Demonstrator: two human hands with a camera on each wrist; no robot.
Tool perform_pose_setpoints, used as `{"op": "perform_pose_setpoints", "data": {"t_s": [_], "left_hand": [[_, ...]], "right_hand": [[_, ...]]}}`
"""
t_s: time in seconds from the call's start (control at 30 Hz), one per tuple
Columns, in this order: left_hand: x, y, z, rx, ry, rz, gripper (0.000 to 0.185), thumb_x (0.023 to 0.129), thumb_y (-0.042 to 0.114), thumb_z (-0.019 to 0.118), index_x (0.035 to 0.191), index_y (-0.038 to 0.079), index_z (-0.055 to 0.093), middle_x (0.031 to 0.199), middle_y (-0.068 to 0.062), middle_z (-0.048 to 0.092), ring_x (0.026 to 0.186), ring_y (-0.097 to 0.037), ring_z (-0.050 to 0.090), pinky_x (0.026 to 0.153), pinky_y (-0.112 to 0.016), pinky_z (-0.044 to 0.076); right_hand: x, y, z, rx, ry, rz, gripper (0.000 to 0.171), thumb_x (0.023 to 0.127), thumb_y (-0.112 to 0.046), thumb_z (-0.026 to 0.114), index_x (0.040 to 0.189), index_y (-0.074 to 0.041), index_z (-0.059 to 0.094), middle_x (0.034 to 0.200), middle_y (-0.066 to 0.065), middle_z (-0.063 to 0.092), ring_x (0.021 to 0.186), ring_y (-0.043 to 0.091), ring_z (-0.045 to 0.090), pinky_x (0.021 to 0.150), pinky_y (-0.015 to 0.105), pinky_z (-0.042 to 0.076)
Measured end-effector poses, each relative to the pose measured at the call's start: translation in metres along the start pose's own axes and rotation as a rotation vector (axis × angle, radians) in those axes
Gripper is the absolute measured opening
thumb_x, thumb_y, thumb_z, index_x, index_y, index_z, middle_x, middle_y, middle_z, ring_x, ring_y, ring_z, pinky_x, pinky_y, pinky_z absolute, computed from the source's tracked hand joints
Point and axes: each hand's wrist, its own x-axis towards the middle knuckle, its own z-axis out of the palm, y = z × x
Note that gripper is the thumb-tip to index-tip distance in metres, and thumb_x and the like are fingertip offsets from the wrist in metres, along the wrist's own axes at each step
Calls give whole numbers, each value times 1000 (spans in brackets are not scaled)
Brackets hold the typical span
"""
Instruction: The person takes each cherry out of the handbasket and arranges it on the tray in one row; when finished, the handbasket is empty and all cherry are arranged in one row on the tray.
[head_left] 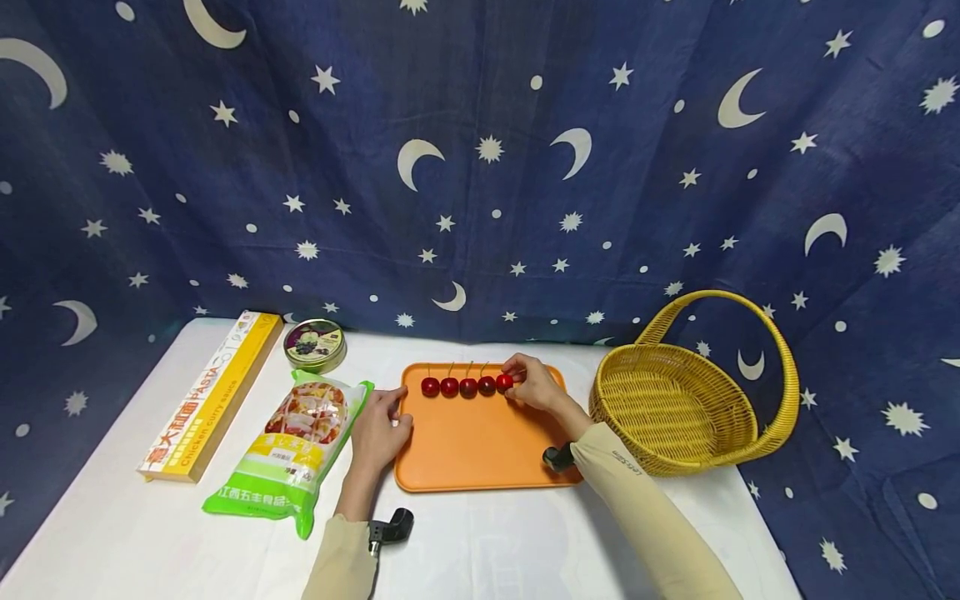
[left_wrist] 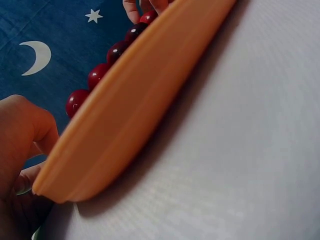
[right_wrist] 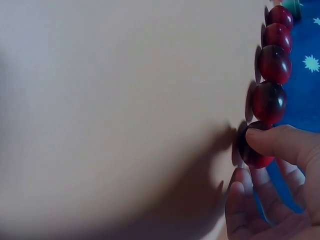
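Seen from the head camera, a person's right hand (head_left: 534,383) pinches the rightmost cherry (head_left: 504,382) of a row of five on an orange tray (head_left: 480,450), thumb and fingertips curled round the fruit; the other four cherries (head_left: 458,387) run toward nine o'clock from it, each touching the next, along the tray's far edge. The left hand (head_left: 378,433) rests at the tray's nine o'clock rim, fingers loosely bent against the edge and holding nothing. A green noodle bag (head_left: 288,454) lies just beside that hand, with a yellow pasta box (head_left: 206,400) farther toward nine o'clock and a round tin (head_left: 315,343) at about eleven o'clock from the bag. A woven yellow basket (head_left: 690,400) stands at three o'clock from the tray, all on a white table (head_left: 487,542) before a starry blue cloth (head_left: 480,167). The left wrist view shows the tray's rim edge-on, the cherries lined up beyond it toward twelve o'clock, and a knuckle of the left hand at nine o'clock. The right wrist view shows thumb and fingers (right_wrist: 277,142) clasping the end cherry at four o'clock, the row rising toward one o'clock.
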Motion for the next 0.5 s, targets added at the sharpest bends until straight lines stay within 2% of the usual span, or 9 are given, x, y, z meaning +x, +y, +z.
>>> {"op": "perform_pose_setpoints", "data": {"t_s": [0.17,0.4,0.5], "left_hand": [[0,0,0,-1,0,8,46,75,8,65,121,3,70,94,-10,58,69,-19,49,60,-36,38],[-1,1,0,-12,20,12,46,74,7,66,119,3,70,95,-11,59,70,-21,51,60,-38,40],[-1,0,0,-6,9,4,47,74,8,66,121,3,70,98,-12,60,72,-22,52,61,-38,40]], "right_hand": [[1,1,1,30,2,17,46,68,17,75,109,9,58,106,23,63,95,34,60,91,46,48],[0,4,-1,63,-9,13,53,67,17,76,115,11,56,106,26,63,98,39,62,90,45,50],[-1,5,-6,95,-17,-12,51,67,14,78,114,9,58,103,23,66,95,35,64,89,42,51]]}}
